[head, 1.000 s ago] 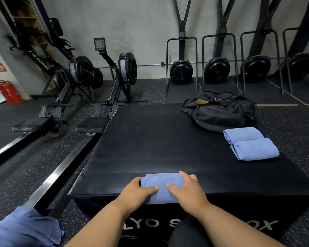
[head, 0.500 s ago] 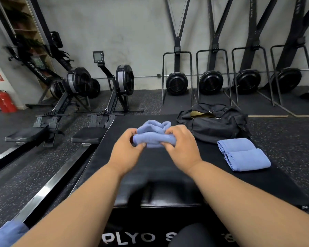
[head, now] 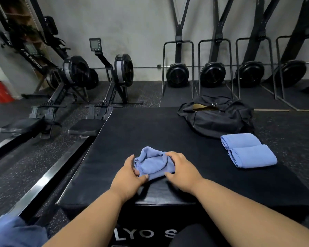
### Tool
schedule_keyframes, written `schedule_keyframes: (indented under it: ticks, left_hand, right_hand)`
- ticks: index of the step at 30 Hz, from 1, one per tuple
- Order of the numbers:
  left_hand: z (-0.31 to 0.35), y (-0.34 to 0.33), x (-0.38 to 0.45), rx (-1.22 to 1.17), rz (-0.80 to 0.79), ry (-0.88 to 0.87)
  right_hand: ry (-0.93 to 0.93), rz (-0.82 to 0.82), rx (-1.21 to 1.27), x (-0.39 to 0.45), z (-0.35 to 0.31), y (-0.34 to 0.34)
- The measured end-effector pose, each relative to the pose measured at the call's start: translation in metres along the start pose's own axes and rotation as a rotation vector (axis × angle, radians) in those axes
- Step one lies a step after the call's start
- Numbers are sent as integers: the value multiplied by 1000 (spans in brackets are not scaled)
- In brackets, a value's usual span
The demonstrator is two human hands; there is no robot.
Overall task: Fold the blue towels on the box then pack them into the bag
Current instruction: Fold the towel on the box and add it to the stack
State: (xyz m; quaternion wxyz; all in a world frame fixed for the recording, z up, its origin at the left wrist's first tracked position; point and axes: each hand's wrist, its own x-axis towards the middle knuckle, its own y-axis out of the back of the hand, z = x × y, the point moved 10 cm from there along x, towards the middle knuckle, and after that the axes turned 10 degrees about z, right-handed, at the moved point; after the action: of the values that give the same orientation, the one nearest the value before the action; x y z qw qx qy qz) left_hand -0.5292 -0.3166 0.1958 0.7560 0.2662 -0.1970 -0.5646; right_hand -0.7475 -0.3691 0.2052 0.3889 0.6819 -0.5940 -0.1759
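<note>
**Both hands hold a bunched blue towel on the black box**

In the lower middle of the frame, the left hand and the right hand hold a bunched blue towel from each side. The left thumb pinches the towel's near edge. The right fingers curl over its far right corner. The towel looks to be low over the black box, near the front edge, but I cannot tell if it is touching the top.

Two folded blue towels lie side by side, touching, at the right of the frame, near the right edge of the box. Just behind them, at the far right corner, sits the black bag. Its top is open a little, with a tan inside showing.

The left and far parts of the box top are bare black, between the hands and the bag.

More blue cloth shows in the lower left corner, off the box. Rowing machines stand on the floor at the left, close to the left edge of the box.
</note>
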Motion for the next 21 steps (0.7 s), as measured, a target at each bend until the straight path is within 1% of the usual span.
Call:
schedule_keyframes:
  ticks: [3,5,8,10,11,12,14,17,21]
  left_hand:
    - [6,3,13,109,26,-27]
    - [4,4,22,229,29,-21]
    - [6,-1,35,250,-31,-46]
    - [13,-4,42,191,-41,-112]
    - [18,-2,44,137,-13,-132]
    - [22,0,45,83,13,-133]
    - [22,6,45,-3,55,-75]
    - [28,19,43,-171,112,-3]
    - [47,39,34,-296,163,-37]
  right_hand:
    - [-82,29,47,15,5,6]
    - [-94,-11,59,26,6,5]
    - [-68,-68,35,46,6,-1]
    - [-52,-100,0,57,8,-5]
    - [-44,-126,-16,60,9,-8]
    - [-32,-137,-29,64,11,-10]
    - [-24,-111,1,67,7,-6]
    - [-36,-26,175,66,-2,11]
    - [-127,-35,459,52,-19,26]
